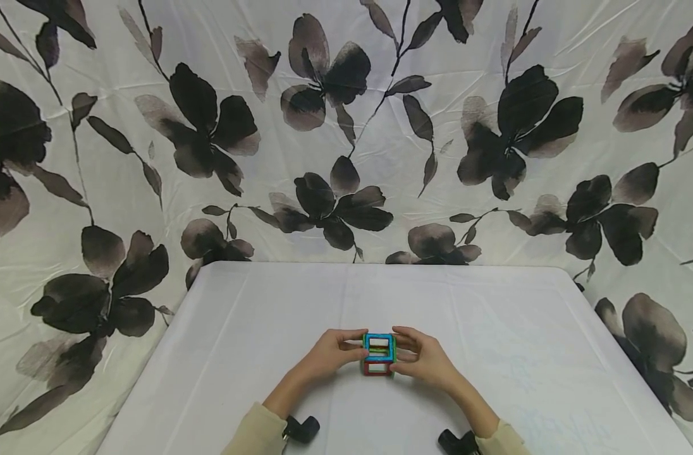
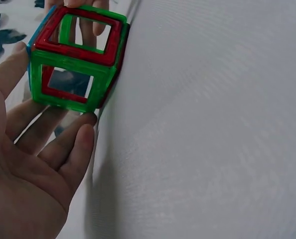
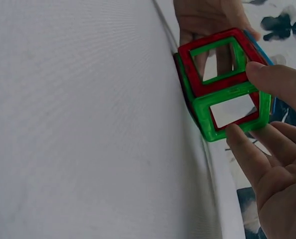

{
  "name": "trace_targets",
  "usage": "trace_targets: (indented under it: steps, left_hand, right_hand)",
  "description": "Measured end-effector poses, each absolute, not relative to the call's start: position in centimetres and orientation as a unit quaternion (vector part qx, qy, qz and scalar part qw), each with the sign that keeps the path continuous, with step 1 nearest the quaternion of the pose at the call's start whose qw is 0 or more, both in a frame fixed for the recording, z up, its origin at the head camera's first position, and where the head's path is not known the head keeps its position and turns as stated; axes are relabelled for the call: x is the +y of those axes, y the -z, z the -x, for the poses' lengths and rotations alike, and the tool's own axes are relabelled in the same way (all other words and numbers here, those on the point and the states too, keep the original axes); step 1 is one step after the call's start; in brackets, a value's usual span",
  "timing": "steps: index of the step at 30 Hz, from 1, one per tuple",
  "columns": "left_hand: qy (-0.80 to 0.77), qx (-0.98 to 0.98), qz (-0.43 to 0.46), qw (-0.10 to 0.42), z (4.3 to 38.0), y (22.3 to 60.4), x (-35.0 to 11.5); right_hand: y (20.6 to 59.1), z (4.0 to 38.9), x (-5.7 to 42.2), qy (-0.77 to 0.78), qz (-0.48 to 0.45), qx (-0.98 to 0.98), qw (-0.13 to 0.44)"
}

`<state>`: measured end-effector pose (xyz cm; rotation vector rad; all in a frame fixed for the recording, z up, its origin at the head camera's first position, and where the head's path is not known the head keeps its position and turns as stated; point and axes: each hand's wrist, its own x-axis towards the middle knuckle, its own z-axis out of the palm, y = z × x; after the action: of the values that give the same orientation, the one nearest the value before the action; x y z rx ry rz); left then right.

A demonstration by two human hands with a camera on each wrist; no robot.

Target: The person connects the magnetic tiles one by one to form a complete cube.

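Observation:
A small cube of magnetic tiles [image 1: 379, 359] sits at the middle of the white table, held between both hands. Its open square frames are blue on top, red in front and green on the sides; the wrist views show red and green frames joined edge to edge. My left hand [image 1: 331, 351] grips its left side, thumb toward the front and fingers reaching behind. On the right side, my right hand [image 1: 429, 361] holds it with thumb and fingertips. In the right wrist view, the thumb [image 3: 267, 77] touches a red edge and a fingertip rests on the green frame [image 3: 237, 130].
The white-covered table [image 1: 255, 303] spreads around the hands, its far edge meeting a floral cloth backdrop [image 1: 415, 145]. A black wrist device [image 1: 303, 430] is at the left cuff, another black device [image 1: 457, 442] at the right cuff.

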<state>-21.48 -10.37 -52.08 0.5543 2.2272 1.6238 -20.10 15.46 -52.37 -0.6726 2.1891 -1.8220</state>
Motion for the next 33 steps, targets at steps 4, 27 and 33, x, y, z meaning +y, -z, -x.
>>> trace_targets:
  steps: [4, 27, 33]
  left_hand:
    - [-0.572, 0.778, -0.195, 0.172, 21.4, 52.0, -10.3]
    - [-0.569, 0.78, -0.192, 0.172, 22.4, 52.6, -9.4]
    - [-0.56, 0.787, -0.198, 0.167, 22.5, 52.5, -9.7]
  right_hand:
    - [52.5, 20.0, 15.4, 0.605, 0.227, 0.756, 0.099]
    - [51.9, 19.9, 15.1, 0.595, 0.224, 0.77, 0.054]
    - [51.5, 19.9, 15.2, 0.582, 0.226, 0.779, 0.053]
